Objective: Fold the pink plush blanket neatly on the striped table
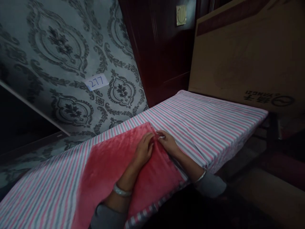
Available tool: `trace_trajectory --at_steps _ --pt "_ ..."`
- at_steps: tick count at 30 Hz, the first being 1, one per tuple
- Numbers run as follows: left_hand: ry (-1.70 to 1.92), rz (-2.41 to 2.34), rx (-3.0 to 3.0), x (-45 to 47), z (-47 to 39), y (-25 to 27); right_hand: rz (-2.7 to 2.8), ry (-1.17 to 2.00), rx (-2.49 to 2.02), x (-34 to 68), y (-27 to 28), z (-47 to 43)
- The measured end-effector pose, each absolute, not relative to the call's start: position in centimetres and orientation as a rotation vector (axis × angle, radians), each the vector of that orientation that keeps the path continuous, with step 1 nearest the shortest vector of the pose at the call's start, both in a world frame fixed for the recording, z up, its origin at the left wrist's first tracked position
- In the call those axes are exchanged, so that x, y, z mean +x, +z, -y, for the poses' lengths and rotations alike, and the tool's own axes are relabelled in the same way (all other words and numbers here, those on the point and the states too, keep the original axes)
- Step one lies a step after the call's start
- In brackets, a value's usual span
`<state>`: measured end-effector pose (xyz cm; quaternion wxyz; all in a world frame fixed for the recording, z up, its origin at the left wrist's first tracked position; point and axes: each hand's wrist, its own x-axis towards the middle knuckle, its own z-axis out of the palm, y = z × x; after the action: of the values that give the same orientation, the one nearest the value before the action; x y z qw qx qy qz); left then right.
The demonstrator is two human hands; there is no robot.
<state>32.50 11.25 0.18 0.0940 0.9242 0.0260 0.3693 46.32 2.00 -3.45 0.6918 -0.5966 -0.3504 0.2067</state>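
On the striped bed, both hands' fingers pinch the pink blanket edge.

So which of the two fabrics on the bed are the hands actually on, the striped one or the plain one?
The plain pink fleece blanket. Both the left hand and right hand rest at its far edge; the striped sheet lies underneath, covering the bed.

We see dim grey damask wallpaper bearing a "277" label, a dark red door, and a cardboard panel.
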Motion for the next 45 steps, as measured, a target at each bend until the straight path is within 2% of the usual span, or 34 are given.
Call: trace_trajectory --at_steps 5,11,16,20,26,33,36,45 --pt "1.083 -0.308 2.83 32.1 -11.3 0.4 0.716 0.339 -1.322 46.1 -3.0 -0.7" --pt "0.539 -0.57 2.962 32.5 -11.4 0.2 1.158 -0.022 -1.338 43.2 -0.8 4.3" --pt "0.316 -0.638 3.017 33.0 -11.0 0.9 1.59 -0.204 -1.402 40.2 -1.2 7.6" --pt "0.205 -0.67 3.043 33.3 -10.5 1.5 1.688 -0.234 -1.513 39.6 -3.7 9.4" --pt "0.138 -0.686 3.016 33.7 -10.3 1.4 1.553 -0.302 -1.523 39.2 -7.0 11.2" --pt "0.226 -0.562 2.862 33.4 -13.0 3.3 1.619 -0.32 -1.6 38.6 -1.9 11.1" --pt "0.218 -0.683 2.915 33.4 -14.4 4.8 1.712 -0.309 -1.601 38.0 -0.1 9.5" --pt "0.091 -0.952 2.871 34.9 -15.8 2.4 1.877 -0.222 -1.702 37.3 -4.9 9.0"
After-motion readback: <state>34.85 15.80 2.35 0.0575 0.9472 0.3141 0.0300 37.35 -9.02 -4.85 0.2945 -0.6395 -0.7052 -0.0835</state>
